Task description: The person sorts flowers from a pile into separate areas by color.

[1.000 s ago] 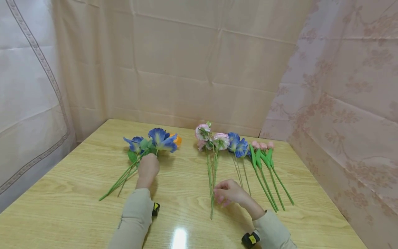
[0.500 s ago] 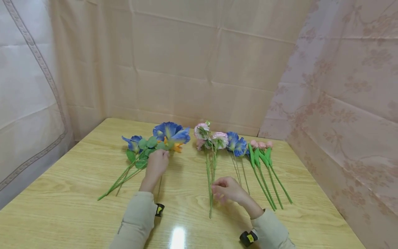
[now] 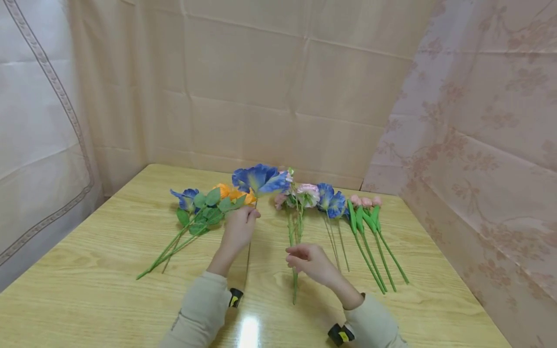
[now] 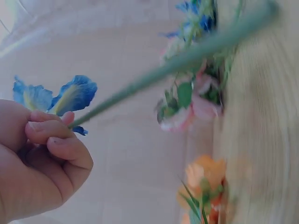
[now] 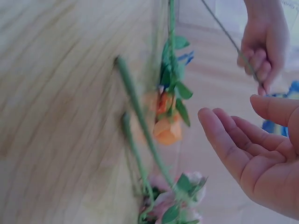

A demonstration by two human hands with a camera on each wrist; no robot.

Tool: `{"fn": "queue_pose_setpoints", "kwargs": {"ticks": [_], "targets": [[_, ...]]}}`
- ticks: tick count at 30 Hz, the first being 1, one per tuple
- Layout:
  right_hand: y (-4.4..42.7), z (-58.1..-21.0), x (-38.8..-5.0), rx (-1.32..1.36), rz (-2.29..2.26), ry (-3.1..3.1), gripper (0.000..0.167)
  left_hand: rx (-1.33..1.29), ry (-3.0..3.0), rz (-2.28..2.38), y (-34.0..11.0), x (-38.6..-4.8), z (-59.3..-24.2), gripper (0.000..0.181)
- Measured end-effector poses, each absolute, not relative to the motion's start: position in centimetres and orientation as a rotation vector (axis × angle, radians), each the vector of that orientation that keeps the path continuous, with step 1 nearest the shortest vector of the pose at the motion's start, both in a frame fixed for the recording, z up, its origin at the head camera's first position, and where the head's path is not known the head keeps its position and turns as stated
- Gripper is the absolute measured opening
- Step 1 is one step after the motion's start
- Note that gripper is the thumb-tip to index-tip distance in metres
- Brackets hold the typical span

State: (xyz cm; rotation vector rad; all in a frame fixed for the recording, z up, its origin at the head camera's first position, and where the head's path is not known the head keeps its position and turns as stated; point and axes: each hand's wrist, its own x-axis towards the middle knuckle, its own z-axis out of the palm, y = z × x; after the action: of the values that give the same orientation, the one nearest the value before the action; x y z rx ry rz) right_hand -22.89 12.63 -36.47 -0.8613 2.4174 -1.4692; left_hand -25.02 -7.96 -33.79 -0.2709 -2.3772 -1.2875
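Note:
My left hand (image 3: 239, 228) pinches the stem of a blue iris (image 3: 260, 179) just below its bloom and holds it above the table. In the left wrist view the curled fingers wrap the green stem (image 4: 154, 77), which runs toward the camera. My right hand (image 3: 314, 265) hovers over the lower stems of the pink-and-white flowers (image 3: 308, 195). Its fingers are loosely bent and hold nothing; the right wrist view shows a gap between thumb and fingertips (image 5: 208, 119). Orange flowers (image 3: 235, 192) with green leaves lie left of the raised iris.
Another blue iris (image 3: 186, 199) lies at the left among leafy stems. Right of the pink-and-white flowers are more blue irises (image 3: 332, 200) and several pink tulips (image 3: 367, 201) with green stems. A curtain (image 3: 261, 96) hangs behind the wooden table (image 3: 95, 275).
My left hand has lifted the blue iris off the left group and carried it rightward, uncovering the orange flowers. My right hand has shifted slightly left and up.

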Motion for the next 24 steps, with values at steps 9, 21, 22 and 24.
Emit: {"fn": "queue_pose_setpoints", "kwargs": {"ticks": [9, 21, 22, 24], "targets": [[11.1, -36.0, -22.0, -0.97, -1.563, 2.243, 0.032, -0.533, -2.319, -1.734, -4.9, -23.7, -33.7, 0.024], [11.1, -36.6, -22.0, -1.002, -1.707, 2.14, 0.015, -0.629, -2.296, -1.873, -3.8, -21.8, -32.1, 0.022], [11.1, -36.6, -21.9, -0.999, -1.707, 2.146, 0.015, -0.626, -2.301, -1.877, -3.8, -21.5, -31.8, 0.023], [11.2, -36.6, -21.9, -0.998, -1.702, 2.169, 0.014, -0.631, -2.299, -1.891, -3.8, -21.1, -31.4, 0.024]]}}
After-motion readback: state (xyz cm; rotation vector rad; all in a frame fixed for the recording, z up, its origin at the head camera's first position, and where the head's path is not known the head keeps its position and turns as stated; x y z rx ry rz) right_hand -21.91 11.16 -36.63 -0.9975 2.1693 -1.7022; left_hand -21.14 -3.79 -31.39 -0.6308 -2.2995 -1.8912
